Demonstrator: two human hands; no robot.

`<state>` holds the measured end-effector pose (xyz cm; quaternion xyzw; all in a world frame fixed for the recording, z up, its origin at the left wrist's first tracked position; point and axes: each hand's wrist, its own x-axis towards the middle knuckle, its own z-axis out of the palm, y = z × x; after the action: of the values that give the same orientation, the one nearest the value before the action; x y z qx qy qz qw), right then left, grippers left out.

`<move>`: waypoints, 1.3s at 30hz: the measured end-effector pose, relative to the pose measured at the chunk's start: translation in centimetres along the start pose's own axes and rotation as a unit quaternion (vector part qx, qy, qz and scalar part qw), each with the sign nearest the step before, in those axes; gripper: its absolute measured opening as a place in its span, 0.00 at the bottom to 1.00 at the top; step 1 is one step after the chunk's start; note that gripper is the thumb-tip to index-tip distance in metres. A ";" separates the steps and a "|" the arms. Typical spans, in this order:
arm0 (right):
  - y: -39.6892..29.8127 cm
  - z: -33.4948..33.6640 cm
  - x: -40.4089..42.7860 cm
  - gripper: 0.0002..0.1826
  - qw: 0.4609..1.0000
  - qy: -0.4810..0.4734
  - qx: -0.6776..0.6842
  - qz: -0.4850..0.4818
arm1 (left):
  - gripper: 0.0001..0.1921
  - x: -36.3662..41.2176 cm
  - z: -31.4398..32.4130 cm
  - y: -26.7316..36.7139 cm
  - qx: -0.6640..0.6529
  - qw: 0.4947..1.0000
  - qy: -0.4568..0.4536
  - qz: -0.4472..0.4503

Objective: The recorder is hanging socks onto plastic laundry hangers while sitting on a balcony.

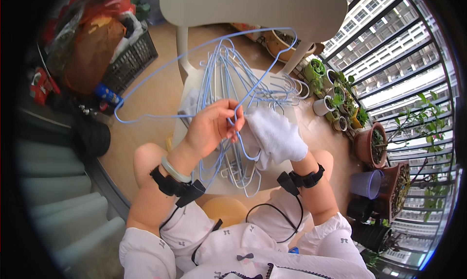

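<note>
My left hand pinches a blue wire clothes hanger near its neck, with the hanger's wide frame reaching up and to the left. A white cloth covers my right hand, which is beside the hanger's hook; its fingers are hidden beneath the cloth. Below and beyond my hands, a heap of blue and white hangers lies on the seat of a pale chair. Another grey-white cloth is under the hangers at the seat's left side.
A dark plastic crate holding bags stands on the floor at upper left. Potted plants, among them a brown pot and a purple pot, line the balcony railing on the right. A cable hangs from my right wrist strap.
</note>
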<state>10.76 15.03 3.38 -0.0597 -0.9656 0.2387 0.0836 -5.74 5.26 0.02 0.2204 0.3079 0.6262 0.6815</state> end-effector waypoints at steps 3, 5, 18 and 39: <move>0.1 0.4 0.2 0.29 0.999 0.033 0.010 -0.029 | 0.10 -0.1 -0.1 0.1 0.000 1.000 -0.013 0.005; 0.1 0.4 0.4 0.29 0.996 0.067 0.010 -0.051 | 0.10 -0.1 -0.1 0.3 0.003 1.000 -0.026 0.009; 0.0 0.2 0.5 0.25 1.000 -0.019 0.013 0.003 | 0.09 0.0 0.3 0.5 0.024 1.000 0.010 0.009; 0.4 0.4 -0.7 0.28 0.999 -0.002 0.006 -0.039 | 0.09 0.4 0.3 -0.2 -0.001 1.000 0.021 0.011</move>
<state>11.42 15.13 2.73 -0.0216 -0.9660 0.2408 0.0914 -5.39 5.61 -0.01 0.2102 0.3188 0.6384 0.6682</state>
